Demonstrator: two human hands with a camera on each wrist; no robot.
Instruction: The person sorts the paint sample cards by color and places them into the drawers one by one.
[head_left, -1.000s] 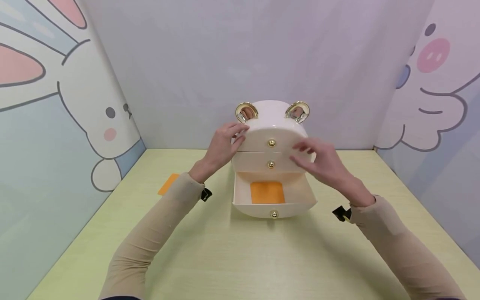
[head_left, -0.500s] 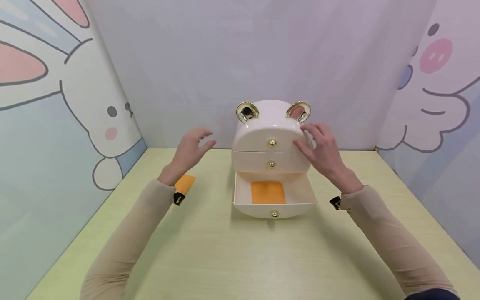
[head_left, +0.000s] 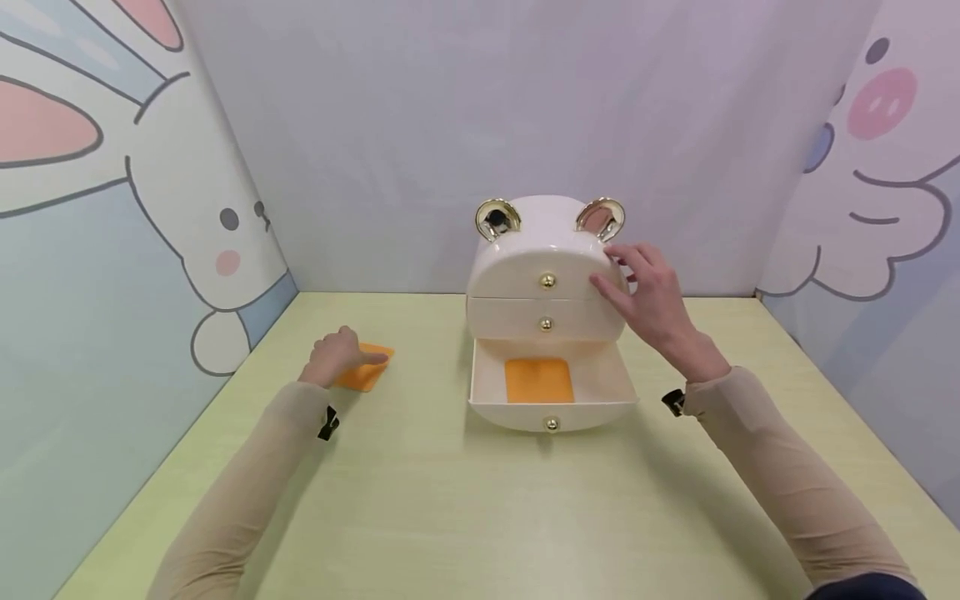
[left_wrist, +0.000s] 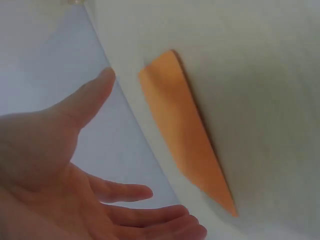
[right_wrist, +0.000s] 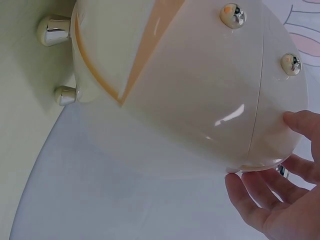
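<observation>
A white desktop drawer box (head_left: 506,319) with gold bear ears and round gold knobs stands in the middle of the table. Its bottom drawer (head_left: 502,415) is pulled out, and a flat orange square (head_left: 538,381) lies inside. My right hand (head_left: 658,304) steadies the box's upper right side; in the right wrist view its thumb (right_wrist: 302,122) rests on the front, with fingertips round the side. Over at the left, my left hand (head_left: 330,358) hovers beside a second flat orange piece (left_wrist: 175,115) on the table. Its thumb and fingers are spread apart, holding nothing.
Light wood-look table (head_left: 480,517) extends in front of the box and to both sides. A pale back wall (head_left: 390,167) rises behind it. Side panels printed with a cartoon rabbit (head_left: 180,217) and a pig-nosed figure (head_left: 885,192) flank the table.
My left hand has left the box's left side and moved left and down to the loose orange piece. My right hand has come onto the box's upper right side.
</observation>
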